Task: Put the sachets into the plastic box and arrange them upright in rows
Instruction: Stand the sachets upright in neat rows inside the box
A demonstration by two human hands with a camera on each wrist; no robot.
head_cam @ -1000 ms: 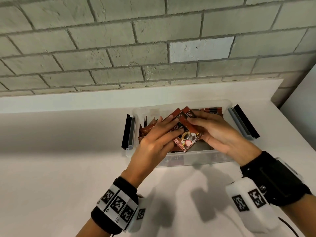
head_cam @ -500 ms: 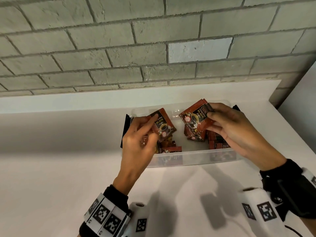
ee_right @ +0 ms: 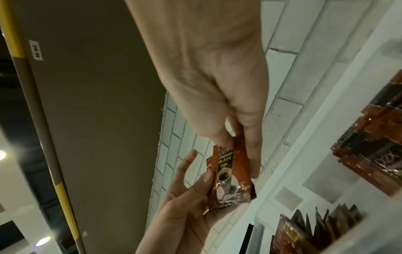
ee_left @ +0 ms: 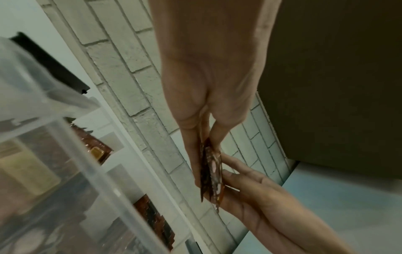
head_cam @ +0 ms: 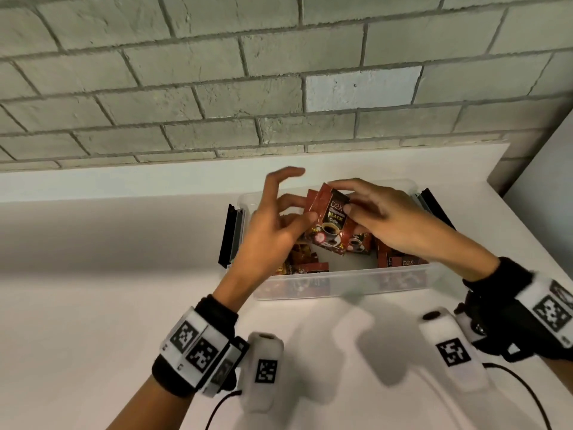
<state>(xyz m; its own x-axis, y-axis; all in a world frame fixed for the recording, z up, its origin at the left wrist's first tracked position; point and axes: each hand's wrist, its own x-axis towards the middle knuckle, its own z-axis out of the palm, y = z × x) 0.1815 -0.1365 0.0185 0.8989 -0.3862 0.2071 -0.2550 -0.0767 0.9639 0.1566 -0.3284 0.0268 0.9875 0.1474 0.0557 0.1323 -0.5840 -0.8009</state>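
A clear plastic box (head_cam: 341,276) stands on the white counter against the wall. Over its middle both hands hold a small stack of red coffee sachets (head_cam: 330,225) between them. My right hand (head_cam: 341,197) pinches the stack's top corner. My left hand (head_cam: 305,209) pinches its left edge between thumb and fingers, index finger raised. The left wrist view shows the stack (ee_left: 212,173) edge-on. The right wrist view shows its printed face (ee_right: 230,171). More sachets lie in the box at left (head_cam: 302,262) and right (head_cam: 400,260).
Black latches hang open at the box's left end (head_cam: 229,237) and right end (head_cam: 434,206). A grey brick wall (head_cam: 279,88) rises just behind the box. A white panel (head_cam: 545,181) closes off the right side. Bare white counter (head_cam: 108,290) stretches left and in front.
Half a second ago each hand held its own sachet apart over the box. The hands have come together, and the sachets now form one stack held by both.
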